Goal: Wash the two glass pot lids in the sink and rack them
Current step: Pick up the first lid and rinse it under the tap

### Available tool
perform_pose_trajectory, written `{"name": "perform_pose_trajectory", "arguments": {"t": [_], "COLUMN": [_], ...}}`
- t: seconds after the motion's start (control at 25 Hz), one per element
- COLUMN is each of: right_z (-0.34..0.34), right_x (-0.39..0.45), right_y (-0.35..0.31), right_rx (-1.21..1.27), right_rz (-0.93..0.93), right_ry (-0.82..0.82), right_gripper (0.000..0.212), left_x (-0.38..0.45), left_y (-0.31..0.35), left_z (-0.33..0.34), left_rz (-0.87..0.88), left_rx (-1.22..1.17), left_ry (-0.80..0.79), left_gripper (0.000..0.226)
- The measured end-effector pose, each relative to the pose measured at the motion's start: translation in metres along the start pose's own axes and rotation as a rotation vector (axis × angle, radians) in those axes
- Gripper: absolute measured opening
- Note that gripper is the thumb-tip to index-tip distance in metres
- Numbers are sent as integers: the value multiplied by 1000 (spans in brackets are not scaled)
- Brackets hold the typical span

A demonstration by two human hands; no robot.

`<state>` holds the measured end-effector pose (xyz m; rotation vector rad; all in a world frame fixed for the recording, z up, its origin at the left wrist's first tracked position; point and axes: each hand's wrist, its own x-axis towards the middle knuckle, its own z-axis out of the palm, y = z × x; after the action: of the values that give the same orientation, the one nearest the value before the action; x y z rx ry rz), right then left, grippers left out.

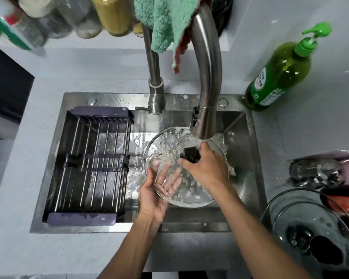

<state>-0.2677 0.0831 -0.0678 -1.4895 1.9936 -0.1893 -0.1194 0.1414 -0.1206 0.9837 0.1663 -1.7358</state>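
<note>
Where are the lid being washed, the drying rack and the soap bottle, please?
Glass lid (191, 196), head view: wet glass near its lower rim.
Drying rack (93, 164), head view: middle crossbar.
Soap bottle (278, 77), head view: green body above the label.

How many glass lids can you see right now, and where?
2. One lid is in the sink under the tap, held by the right hand at its knob and the left hand beneath. The second lid lies on the counter, bottom right, partly cut off.
</note>
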Motion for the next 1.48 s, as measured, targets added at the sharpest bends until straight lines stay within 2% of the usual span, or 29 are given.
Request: {"name": "perform_pose_trajectory", "arguments": {"t": [0.08, 0.16, 0.24, 0.48, 0.68, 0.8, 0.92, 1.16, 1.2, 1.28, 1.36, 1.44, 1.48], "right_z": [-2, -5, -8, -15, -7, 0, 10, 39, 41, 41, 35, 22, 14], "right_x": [1, 0, -5, -14, -9, -9, -13, -9, -6, -2, -2, -3, -2], "right_y": [-6, -7, -5, 5, 2, 1, -1, -13, -13, -5, 6, 24, 33], "right_rx": [-108, -152, -244, -450, -413, -382, -342, -220, -151, 164, 554, 1008, 1311], "right_rz": [25, 26, -14, -195, -248, -275, -335, -327, -322, -259, -115, 79, 241], "right_ry": [21, 86, 158, 201, 177, 205, 264, 142, 148, 124, -37, -218, -271], "right_gripper": [45, 40, 39, 35, 44, 53, 51, 50, 46, 40, 37, 32, 42], "left_x": [1, 5, 10, 17, 18, 23, 26, 18, 14, 6, -2, -16, -22], "left_y": [-3, -6, -10, -12, -7, 6, 22, 54, 59, 65, 63, 60, 60], "left_z": [-5, -4, -4, -14, -8, -9, -13, -35, -33, -24, -11, 0, 2], "left_rz": [-23, -71, -134, -186, -202, -142, -118, -32, -22, 6, 88, 302, 438], "left_rx": [33, 181, 319, 427, 409, 412, 372, 376, 406, 532, 738, 1074, 1279], "left_ry": [13, 29, 109, 261, 291, 212, 204, 203, 175, 60, -88, -196, -275], "left_gripper": [42, 56, 69, 61, 50, 53, 42, 40, 40, 39, 36, 29, 31]}}
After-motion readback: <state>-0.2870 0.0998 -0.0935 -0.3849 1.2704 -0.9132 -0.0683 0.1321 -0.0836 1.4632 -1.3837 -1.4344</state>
